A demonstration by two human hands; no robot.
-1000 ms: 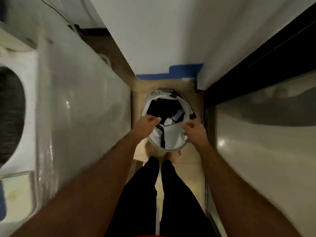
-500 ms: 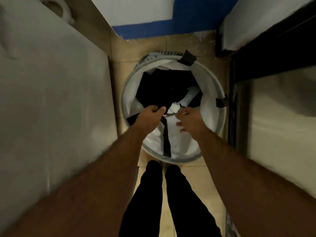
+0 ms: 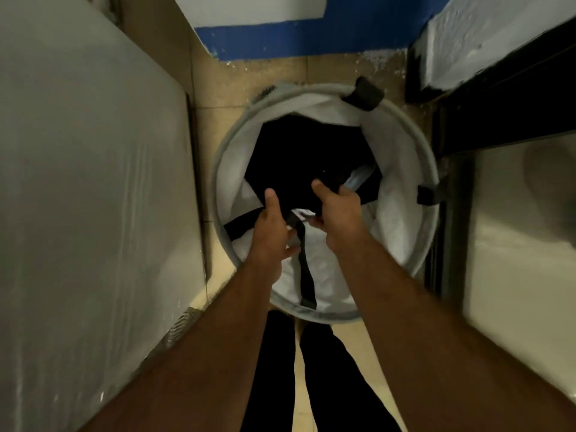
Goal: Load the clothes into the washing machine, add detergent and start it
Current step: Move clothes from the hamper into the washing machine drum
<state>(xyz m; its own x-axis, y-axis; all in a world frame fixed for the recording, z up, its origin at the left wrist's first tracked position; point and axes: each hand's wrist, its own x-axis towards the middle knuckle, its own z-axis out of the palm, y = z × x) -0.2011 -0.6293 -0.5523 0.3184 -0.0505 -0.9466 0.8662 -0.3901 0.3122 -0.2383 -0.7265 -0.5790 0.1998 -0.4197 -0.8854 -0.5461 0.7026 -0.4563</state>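
Observation:
A round laundry basket (image 3: 428,157) with a grey rim, white lining and black straps stands on the tiled floor in front of my feet. Dark clothes (image 3: 299,157) fill its middle, with a bit of pale cloth beside them. Both my hands reach down into the basket. My left hand (image 3: 272,222) grips the near edge of the dark clothes, thumb up. My right hand (image 3: 338,210) is closed on the same dark clothes just to the right. The washing machine's side panel (image 3: 93,182) rises at my left; its door is out of view.
A pale appliance or cabinet side (image 3: 517,232) and a dark frame (image 3: 498,98) close in on the right. The wall ahead has a blue base band (image 3: 305,39). The tan tiled floor (image 3: 218,82) forms a narrow aisle; my dark-trousered legs (image 3: 280,369) stand below the basket.
My view has dropped closer over the basket. Both hands have gone from the basket's near edge into it and closed on the dark clothes.

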